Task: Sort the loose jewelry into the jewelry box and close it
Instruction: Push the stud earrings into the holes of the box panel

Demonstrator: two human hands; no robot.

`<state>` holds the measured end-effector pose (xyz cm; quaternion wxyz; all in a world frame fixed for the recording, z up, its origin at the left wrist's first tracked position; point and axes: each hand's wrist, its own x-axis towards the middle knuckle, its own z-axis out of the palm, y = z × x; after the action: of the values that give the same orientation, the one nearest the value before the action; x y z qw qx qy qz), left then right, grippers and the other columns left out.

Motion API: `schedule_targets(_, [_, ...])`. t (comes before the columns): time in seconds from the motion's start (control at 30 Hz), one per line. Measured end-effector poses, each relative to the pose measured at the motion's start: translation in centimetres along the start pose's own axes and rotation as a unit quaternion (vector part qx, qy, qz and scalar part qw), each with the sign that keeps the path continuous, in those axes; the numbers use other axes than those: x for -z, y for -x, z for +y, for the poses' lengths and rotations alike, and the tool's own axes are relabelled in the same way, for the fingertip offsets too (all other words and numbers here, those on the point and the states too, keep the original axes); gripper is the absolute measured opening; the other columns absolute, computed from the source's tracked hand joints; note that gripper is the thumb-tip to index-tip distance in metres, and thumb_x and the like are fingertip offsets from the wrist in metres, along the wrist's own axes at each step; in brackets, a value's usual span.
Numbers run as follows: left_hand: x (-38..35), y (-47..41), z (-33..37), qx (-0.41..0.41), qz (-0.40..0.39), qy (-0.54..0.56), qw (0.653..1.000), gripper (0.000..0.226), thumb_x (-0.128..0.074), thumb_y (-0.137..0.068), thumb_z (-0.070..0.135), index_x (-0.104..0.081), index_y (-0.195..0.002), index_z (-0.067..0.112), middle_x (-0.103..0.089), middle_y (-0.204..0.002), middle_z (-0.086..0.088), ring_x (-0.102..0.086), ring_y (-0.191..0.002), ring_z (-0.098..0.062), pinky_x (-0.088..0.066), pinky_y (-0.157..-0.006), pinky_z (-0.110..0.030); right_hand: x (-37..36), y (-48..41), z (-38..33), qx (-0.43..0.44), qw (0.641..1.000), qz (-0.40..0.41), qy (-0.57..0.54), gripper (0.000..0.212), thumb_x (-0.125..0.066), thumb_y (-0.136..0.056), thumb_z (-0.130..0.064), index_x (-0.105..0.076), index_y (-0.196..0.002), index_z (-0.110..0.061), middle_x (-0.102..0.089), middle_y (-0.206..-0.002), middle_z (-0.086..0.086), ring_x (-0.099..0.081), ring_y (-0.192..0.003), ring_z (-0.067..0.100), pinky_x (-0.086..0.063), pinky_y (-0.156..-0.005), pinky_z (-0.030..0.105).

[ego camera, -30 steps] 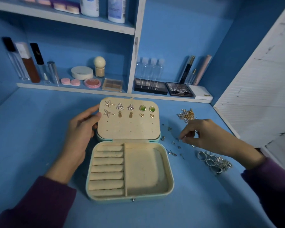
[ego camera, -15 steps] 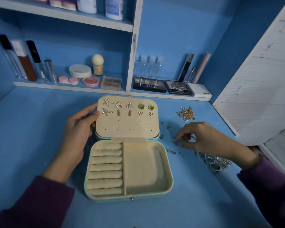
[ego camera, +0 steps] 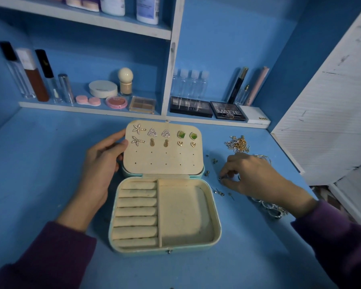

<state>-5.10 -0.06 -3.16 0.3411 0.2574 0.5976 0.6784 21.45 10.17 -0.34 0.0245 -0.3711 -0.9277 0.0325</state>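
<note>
The mint jewelry box (ego camera: 216, 222) lies open on the blue table, its cream lid (ego camera: 163, 159) tilted up with several earrings pinned in two rows. My left hand (ego camera: 101, 163) grips the lid's left edge. My right hand (ego camera: 252, 176) is to the right of the box, thumb and forefinger pinched on a small earring stud (ego camera: 221, 179) on the table. More small studs (ego camera: 219, 191) lie scattered around it. A heap of gold and silver chains (ego camera: 238, 143) sits beyond that hand, and silver rings (ego camera: 273, 208) lie partly hidden under its wrist.
A low shelf (ego camera: 92, 109) runs along the back with cosmetic bottles, compacts and eyeshadow palettes (ego camera: 227, 111). A white slatted panel (ego camera: 325, 122) stands at the right, close to the chains. Blue walls close in the left side and back.
My right hand has slid left and nearer to the box, and its fingers have pinched down on a stud. The left hand stays on the lid.
</note>
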Motion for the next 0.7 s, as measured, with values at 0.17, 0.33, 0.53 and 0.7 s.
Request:
schedule_targets(0.17, [-0.1,0.1,0.0,-0.009,-0.001,0.002,1.0,0.031,-0.055,-0.092,0.009,-0.067,-0.109,0.033,-0.069,-0.085,0.011,-0.05,-0.064,-0.001,-0.037,-0.055,-0.013,0.1,-0.3,0.0,-0.012,0.991,0.047,-0.124,0.007,-0.071,-0.079,-0.015,-0.07,-0.078,-0.022,-0.058,-0.071,-0.015,-0.054,-0.067,0.005,-0.046,-0.063,0.019])
schedule_targets(0.33, [-0.1,0.0,-0.1,-0.02,-0.002,0.006,1.0,0.035,-0.054,-0.093,0.006,-0.063,-0.12,0.026,-0.068,-0.087,0.008,-0.055,-0.055,0.01,-0.039,-0.049,-0.006,2.3,-1.3,-2.5,-0.065,0.914,0.087,-0.39,0.005,-0.071,-0.082,-0.009,-0.072,-0.082,-0.013,-0.066,-0.071,-0.002,-0.051,-0.054,-0.002,-0.036,-0.054,0.009])
schedule_targets(0.53, [0.2,0.6,-0.4,-0.165,-0.039,-0.136,0.976,0.036,-0.058,-0.092,0.007,-0.057,-0.102,0.042,-0.067,-0.083,0.004,-0.058,-0.072,0.003,-0.04,-0.065,-0.007,2.0,-3.7,-7.1,-0.019,0.902,0.083,-0.423,0.002,-0.071,-0.082,-0.012,-0.072,-0.084,-0.012,-0.062,-0.068,0.001,-0.046,-0.049,-0.002,-0.034,-0.052,0.008])
schedule_targets(0.7, [0.4,0.5,-0.5,-0.169,-0.074,-0.145,0.972,0.023,-0.067,-0.085,0.008,-0.068,-0.088,0.031,-0.061,-0.085,-0.016,-0.052,-0.07,-0.017,-0.039,-0.063,-0.014,0.6,-6.0,-10.0,-0.016,0.915,0.084,-0.393,0.007,-0.072,-0.082,-0.016,-0.07,-0.077,-0.021,-0.051,-0.052,-0.013,-0.043,-0.048,0.0,-0.033,-0.052,0.01])
